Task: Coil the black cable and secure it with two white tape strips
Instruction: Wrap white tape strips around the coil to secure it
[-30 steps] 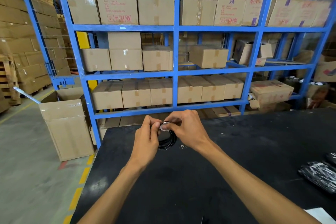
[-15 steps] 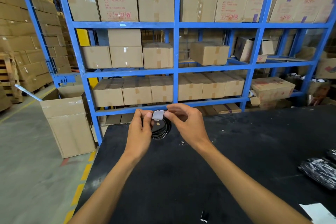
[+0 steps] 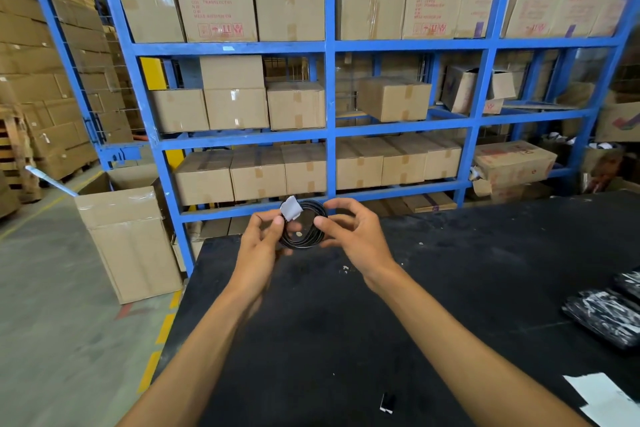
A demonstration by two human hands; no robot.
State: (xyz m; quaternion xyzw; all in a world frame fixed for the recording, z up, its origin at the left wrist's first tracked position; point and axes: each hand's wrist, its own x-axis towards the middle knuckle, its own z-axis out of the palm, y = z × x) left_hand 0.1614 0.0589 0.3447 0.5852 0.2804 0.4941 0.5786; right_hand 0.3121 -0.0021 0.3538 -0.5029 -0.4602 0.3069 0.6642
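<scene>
Hands hold a coiled black cable [image 3: 304, 226] in the air above the far edge of a black counter [image 3: 450, 288], in front of blue warehouse shelving [image 3: 329, 87] stacked with cardboard boxes. One white tape strip [image 3: 290, 208] sits on the coil's upper left, its end standing loose, which suggests the first of the two fastenings is only partly wrapped. The left hand [image 3: 263, 246] pinches the coil's left side just below the strip, thumb on the near face. The right hand [image 3: 353, 236] is at the coil's right side with its fingers [image 3: 320, 222] loosely spread, the thumb at the rim and the index arched over the top; whether they press the cable cannot be told. The next move would likely call for smoothing the loose end down, then fetching a second strip for another part of the coil.
</scene>
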